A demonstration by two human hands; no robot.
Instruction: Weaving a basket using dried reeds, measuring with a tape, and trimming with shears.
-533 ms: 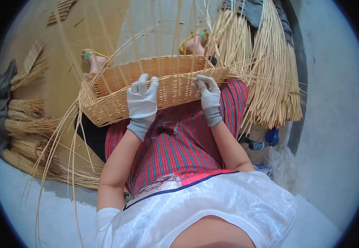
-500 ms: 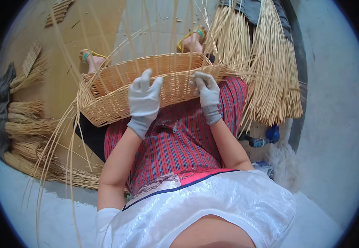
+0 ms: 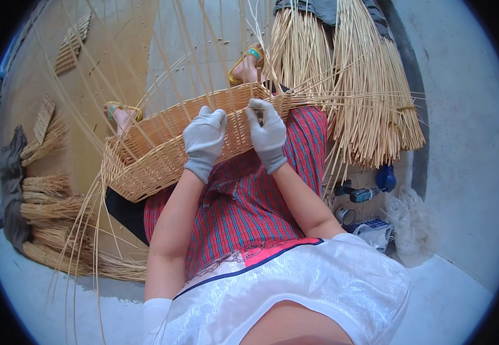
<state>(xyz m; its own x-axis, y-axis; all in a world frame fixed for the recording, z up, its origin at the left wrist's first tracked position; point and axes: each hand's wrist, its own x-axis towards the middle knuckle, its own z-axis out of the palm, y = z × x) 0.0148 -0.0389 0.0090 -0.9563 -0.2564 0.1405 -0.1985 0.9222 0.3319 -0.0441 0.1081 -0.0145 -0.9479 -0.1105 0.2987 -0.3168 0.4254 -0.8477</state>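
A long, shallow wicker basket (image 3: pixel 151 173) lies across my lap, tilted with its left end lower in view. Thin upright stakes (image 3: pixel 187 69) rise from its rim, and loose strands (image 3: pixel 82 230) trail off its left end. My left hand (image 3: pixel 204 138), in a white glove with a grey cuff, is closed at the middle of the near rim; what its fingers grip is hidden. Further right along that rim is my gloved right hand (image 3: pixel 268 133), with fingers bent and thumb brought in, pinching at a thin wicker strand.
Large bundles of pale wicker rods (image 3: pixel 353 86) stand beyond the basket's right end. More bundles (image 3: pixel 48 201) lie at the left, beside woven pieces (image 3: pixel 74 43). On the right floor are a drill (image 3: pixel 360 194), a tape roll (image 3: pixel 346 216) and a clear plastic bag (image 3: pixel 410 224).
The view has shifted. My left hand's raised, spread fingers have closed and come down to the rim. My right hand remains near the rim with bent fingers, now closer to the left.
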